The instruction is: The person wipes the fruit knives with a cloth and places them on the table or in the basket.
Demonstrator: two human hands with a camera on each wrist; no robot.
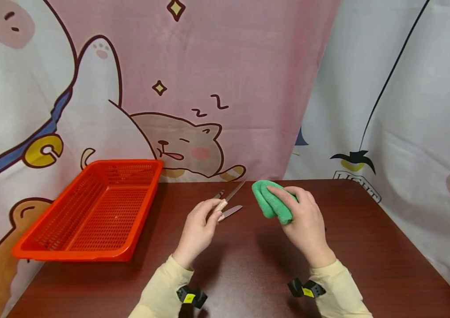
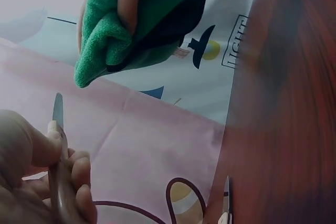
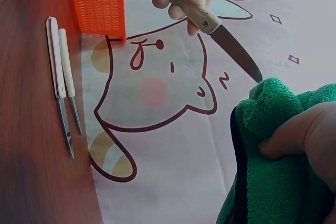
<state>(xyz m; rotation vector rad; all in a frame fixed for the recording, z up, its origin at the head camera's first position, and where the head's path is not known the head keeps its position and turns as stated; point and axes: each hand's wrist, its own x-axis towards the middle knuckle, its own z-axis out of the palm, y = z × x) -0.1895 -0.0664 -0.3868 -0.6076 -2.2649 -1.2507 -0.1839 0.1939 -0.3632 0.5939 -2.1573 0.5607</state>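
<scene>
My left hand (image 1: 197, 229) grips a small knife (image 3: 236, 53) by its pale riveted handle, the blade pointing up and away. My right hand (image 1: 304, 225) holds a folded green towel (image 1: 270, 203) with a dark edging, thumb on one side and fingers on the other. Towel and blade are apart in the head view; in the right wrist view the blade tip overlaps the towel's edge. Two more pale-handled knives lie side by side on the table beyond my left hand, a wider one (image 3: 56, 66) and a slimmer one (image 3: 67, 64). My left hand partly hides them in the head view.
To the left stands an orange-red plastic basket (image 1: 137, 229) with slotted walls, on the brown table (image 1: 241, 274). Behind the table's back edge hangs a curtain (image 1: 265, 88) printed with cartoon animals, and it continues down the right side.
</scene>
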